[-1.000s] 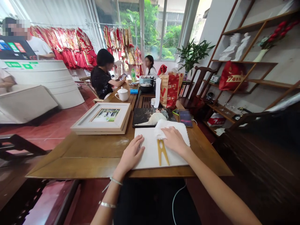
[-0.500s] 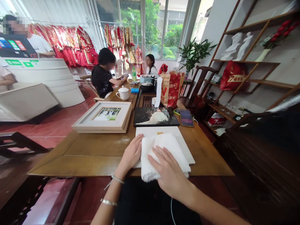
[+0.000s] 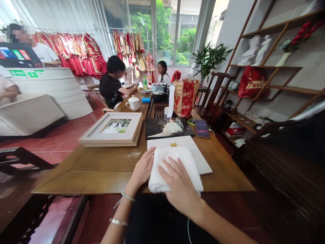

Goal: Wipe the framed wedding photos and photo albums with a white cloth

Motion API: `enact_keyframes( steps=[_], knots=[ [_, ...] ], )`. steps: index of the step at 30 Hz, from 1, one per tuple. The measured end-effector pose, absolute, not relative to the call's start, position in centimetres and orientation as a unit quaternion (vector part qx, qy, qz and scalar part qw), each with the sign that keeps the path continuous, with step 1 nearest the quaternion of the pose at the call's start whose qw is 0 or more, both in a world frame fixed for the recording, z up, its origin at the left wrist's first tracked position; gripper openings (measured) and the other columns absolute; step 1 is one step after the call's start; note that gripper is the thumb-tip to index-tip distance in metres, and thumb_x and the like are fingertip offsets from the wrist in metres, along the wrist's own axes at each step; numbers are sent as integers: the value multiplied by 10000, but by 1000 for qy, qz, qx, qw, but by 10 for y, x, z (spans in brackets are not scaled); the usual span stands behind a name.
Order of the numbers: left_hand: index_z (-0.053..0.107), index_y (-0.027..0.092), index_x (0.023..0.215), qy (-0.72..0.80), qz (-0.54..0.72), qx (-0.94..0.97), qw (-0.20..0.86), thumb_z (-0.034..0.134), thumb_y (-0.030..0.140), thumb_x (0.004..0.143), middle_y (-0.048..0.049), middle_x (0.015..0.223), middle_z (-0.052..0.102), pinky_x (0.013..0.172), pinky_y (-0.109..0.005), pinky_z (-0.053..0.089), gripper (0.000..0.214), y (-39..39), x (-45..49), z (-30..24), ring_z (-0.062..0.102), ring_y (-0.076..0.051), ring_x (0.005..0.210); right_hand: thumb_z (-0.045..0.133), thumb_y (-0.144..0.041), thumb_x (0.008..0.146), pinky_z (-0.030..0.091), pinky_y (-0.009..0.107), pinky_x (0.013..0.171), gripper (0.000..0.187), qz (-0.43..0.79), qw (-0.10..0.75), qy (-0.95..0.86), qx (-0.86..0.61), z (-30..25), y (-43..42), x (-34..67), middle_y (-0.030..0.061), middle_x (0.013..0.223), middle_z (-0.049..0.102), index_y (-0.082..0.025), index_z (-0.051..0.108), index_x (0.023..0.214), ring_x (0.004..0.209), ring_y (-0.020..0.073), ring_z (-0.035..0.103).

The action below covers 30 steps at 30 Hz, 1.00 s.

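Observation:
A folded white towel (image 3: pixel 188 161) lies over the near part of a flat white board (image 3: pixel 200 162) at the table's front edge. My right hand (image 3: pixel 179 179) rests flat on the towel with its fingers spread. At the board's left edge is my left hand (image 3: pixel 144 166), its fingers stretched out beside the towel; whether they grip the edge is hidden. Near the board's far side shows a small yellow-gold metal piece (image 3: pixel 173 144). Just behind the board lies a dark picture panel (image 3: pixel 167 128) showing a figure in a white dress.
Stacked wooden picture frames (image 3: pixel 111 130) lie on the left of the wooden table (image 3: pixel 101 169). Phones (image 3: pixel 202 128) lie on the right, a paper bag (image 3: pixel 186 98) stands behind, and a lidded white cup (image 3: pixel 133 102) is farther back. Two people (image 3: pixel 113 81) sit at the far end.
My right hand and the towel have slid slightly left and toward me over the board. My left hand has stayed at the board's left edge.

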<state>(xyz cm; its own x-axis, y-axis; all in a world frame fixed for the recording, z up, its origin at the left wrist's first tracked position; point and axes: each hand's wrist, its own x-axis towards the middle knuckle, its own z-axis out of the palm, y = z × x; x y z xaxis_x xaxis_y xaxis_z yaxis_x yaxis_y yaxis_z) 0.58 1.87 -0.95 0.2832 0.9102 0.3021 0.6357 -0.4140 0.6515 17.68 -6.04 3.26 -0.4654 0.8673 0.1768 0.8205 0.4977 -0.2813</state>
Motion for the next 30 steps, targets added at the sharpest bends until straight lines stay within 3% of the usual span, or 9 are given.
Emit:
enact_keyframes(
  steps=[5, 10, 17, 21, 30],
  knots=[
    [518, 173, 1302, 509, 312, 774, 212, 375, 340, 933, -89, 1440, 450, 1139, -403, 297, 430, 19, 6, -11, 378, -199, 1355, 453, -57, 607, 69, 434, 1173, 761, 148, 140, -886, -417, 37, -98, 195, 43, 1453, 415, -203, 461, 1354, 1406, 216, 186],
    [481, 173, 1325, 502, 291, 792, 188, 510, 330, 865, -109, 1454, 425, 1137, -417, 295, 487, 16, 6, -10, 368, -229, 1360, 394, -3, 555, 79, 462, 1167, 839, 135, 137, -865, -463, 36, -83, 233, -67, 1438, 435, -300, 488, 1334, 1411, 196, 172],
    [495, 188, 1303, 505, 292, 793, 177, 509, 366, 878, -96, 1444, 442, 1135, -411, 299, 461, 17, 7, -10, 384, -230, 1350, 432, -14, 661, 166, 532, 1120, 732, 59, 130, -823, -549, 31, 8, 251, 28, 1448, 429, -238, 477, 1357, 1382, 272, 245],
    [479, 181, 1317, 508, 286, 790, 191, 490, 365, 886, -98, 1459, 420, 1143, -413, 281, 469, 19, 7, -11, 364, -225, 1362, 514, -56, 701, 134, 551, 1115, 708, 20, 120, -812, -571, 25, 37, 236, 94, 1481, 369, -215, 440, 1387, 1381, 315, 230],
    [465, 164, 1331, 503, 288, 790, 202, 451, 312, 886, -115, 1464, 408, 1145, -432, 268, 469, 26, 8, -16, 346, -232, 1371, 509, -35, 620, 64, 524, 1141, 834, 42, 107, -907, -404, 23, -45, 239, 57, 1514, 313, -234, 371, 1418, 1421, 274, 101]
  ],
)
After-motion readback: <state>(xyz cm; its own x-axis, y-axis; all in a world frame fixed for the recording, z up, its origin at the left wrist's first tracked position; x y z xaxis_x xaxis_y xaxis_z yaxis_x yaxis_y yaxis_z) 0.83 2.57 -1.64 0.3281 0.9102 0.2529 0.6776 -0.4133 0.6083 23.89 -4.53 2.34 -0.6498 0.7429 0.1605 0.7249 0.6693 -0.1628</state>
